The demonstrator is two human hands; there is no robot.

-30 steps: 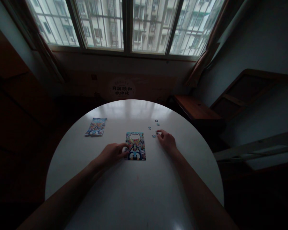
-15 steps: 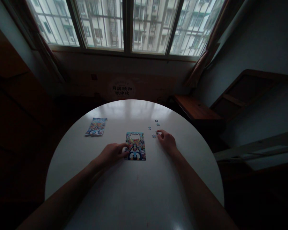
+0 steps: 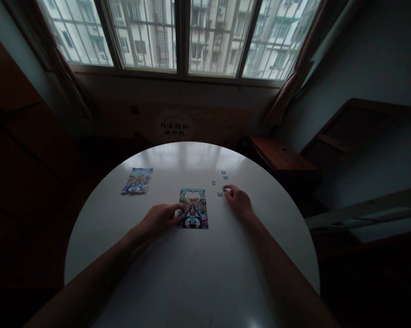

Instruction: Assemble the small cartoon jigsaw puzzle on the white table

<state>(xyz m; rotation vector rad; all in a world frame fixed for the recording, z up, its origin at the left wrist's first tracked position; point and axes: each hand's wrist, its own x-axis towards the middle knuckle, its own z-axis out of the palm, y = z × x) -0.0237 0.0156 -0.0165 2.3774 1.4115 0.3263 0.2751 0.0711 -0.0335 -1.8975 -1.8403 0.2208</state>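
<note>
A jigsaw puzzle (image 3: 196, 212) with a blue cartoon character lies flat on the white table, with a pale gap near its top. My left hand (image 3: 162, 215) rests at its left edge, thumb and forefinger apart and touching the picture. To the right of the puzzle, my right hand (image 3: 237, 200) has thumb and forefinger closed on a small puzzle piece (image 3: 224, 188) at the tabletop, partly hidden by the fingertips. Loose around it lie a piece just to the left (image 3: 219, 194), another farther up (image 3: 213, 182), and two beyond the fingers, one of them a small piece (image 3: 225, 177).
On the left of the round white table (image 3: 106, 232) lies a picture packet (image 3: 137, 181) with the same kind of artwork. Beyond the table's right side stands a wooden bench (image 3: 282, 155). A barred window (image 3: 181, 36) is behind.
</note>
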